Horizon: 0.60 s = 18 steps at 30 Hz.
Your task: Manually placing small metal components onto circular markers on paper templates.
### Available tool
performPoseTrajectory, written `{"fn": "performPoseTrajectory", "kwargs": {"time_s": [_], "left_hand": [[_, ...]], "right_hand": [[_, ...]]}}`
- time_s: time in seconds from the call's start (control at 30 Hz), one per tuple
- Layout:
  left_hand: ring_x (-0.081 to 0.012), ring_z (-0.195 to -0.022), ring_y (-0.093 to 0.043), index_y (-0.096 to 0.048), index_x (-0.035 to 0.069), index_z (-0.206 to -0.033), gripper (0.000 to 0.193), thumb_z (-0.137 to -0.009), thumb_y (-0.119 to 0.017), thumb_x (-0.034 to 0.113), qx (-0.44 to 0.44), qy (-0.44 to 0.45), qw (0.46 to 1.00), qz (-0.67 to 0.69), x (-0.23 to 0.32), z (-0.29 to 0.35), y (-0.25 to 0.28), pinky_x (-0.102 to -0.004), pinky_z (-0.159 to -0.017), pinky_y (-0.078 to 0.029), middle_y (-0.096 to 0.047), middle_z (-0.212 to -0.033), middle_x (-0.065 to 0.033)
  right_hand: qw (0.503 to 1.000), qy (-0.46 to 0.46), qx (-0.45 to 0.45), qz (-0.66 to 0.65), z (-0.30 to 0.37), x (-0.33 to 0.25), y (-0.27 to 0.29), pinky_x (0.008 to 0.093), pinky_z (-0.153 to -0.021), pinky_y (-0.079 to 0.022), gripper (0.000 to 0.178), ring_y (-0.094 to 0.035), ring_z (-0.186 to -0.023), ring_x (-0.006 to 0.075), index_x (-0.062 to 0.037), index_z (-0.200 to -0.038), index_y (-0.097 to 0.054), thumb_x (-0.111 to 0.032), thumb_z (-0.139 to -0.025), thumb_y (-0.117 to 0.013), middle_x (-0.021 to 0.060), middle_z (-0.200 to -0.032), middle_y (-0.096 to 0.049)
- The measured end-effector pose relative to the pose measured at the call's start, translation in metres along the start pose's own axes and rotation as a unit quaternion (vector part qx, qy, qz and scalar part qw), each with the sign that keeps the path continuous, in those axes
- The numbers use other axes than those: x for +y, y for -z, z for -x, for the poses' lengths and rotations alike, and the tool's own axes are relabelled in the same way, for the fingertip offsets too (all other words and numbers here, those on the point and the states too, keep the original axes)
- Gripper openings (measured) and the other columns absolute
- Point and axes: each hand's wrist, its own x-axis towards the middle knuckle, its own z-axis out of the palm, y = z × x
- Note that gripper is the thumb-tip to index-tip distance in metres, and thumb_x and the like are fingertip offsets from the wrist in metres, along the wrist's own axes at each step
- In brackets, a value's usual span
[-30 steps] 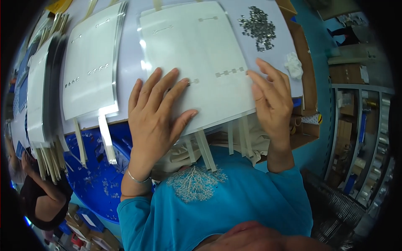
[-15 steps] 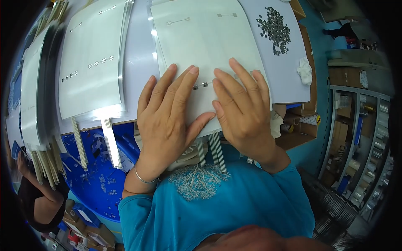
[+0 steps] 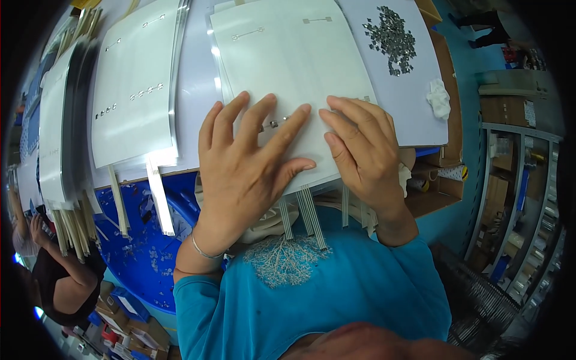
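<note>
Left hand (image 3: 252, 162) laid flat, palm down, fingers spread, on the near part of a large white flexible sheet with thin printed tracks (image 3: 288, 66); nothing grasped, hand open and pressing only. Right hand (image 3: 363, 153) likewise flat and open on the same sheet, just beside the left, fingertips of the two hands nearly meeting around a short row of small silver metal contacts (image 3: 273, 124) at mid-sheet. Sheet lying on a pale grey worktable (image 3: 198, 90), near edge overhanging toward the body, with narrow striped ribbon tails (image 3: 309, 216) hanging down from that edge over the lap. Thin silver bangle (image 3: 204, 251) on the left wrist. Teal short-sleeved top with a white branching motif (image 3: 288, 261) filling the lower frame. Second white sheet of the same kind (image 3: 135, 78) resting on the table to the left, well apart from both hands, bearing its own rows of small contacts and hanging tails. Further stack of similar sheets (image 3: 51, 120) at the far left edge, seen edge-on. Loose heap of small silver metal pieces (image 3: 393, 39) at the far right of the table, apart from the hands. Crumpled white cloth (image 3: 439, 99) near the right table edge. Blue plastic bin (image 3: 135, 240) below the table on the left. Another person in a dark top (image 3: 57, 279) at lower left, uninvolved.
</note>
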Motion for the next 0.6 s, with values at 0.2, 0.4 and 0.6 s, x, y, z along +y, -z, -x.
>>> {"fn": "performPoseTrajectory", "kwargs": {"time_s": [0.2,0.4,0.6], "left_hand": [[-0.035,-0.138,-0.058,-0.074,0.031,-0.145,0.058,-0.095,-0.071,0.06,-0.031,-0.043,0.997,-0.049,-0.011,-0.002,0.008,-0.0571,-0.121,-0.039,-0.065,-0.144,-0.0088],[-0.0376,-0.151,-0.054,-0.076,0.023,-0.144,0.059,-0.101,-0.061,0.06,-0.05,0.004,0.999,-0.009,-0.022,0.024,0.014,-0.0581,-0.128,-0.034,-0.064,-0.156,-0.0134],[-0.0364,-0.149,-0.057,-0.075,0.02,-0.145,0.053,-0.1,-0.07,0.047,-0.023,0.03,0.999,0.014,-0.023,0.036,0.011,-0.0567,-0.127,-0.038,-0.066,-0.154,-0.0116]], "right_hand": [[1.0,-0.003,0.024,0.007,0.002,-0.001,-0.004,0.0457,-0.104,-0.051,0.032,-0.068,-0.122,0.0331,-0.0011,-0.127,-0.078,-0.005,-0.095,-0.077,0.0135,-0.134,-0.073],[0.999,-0.004,0.032,-0.023,0.003,0.003,-0.005,0.0456,-0.103,-0.052,0.033,-0.067,-0.121,0.0329,-0.0011,-0.127,-0.078,-0.005,-0.094,-0.078,0.0133,-0.134,-0.073],[0.999,-0.006,0.029,0.015,0.004,0.003,0.003,0.0444,-0.103,-0.053,0.033,-0.068,-0.12,0.0328,-0.0006,-0.127,-0.078,-0.004,-0.094,-0.078,0.0151,-0.134,-0.073]]}}
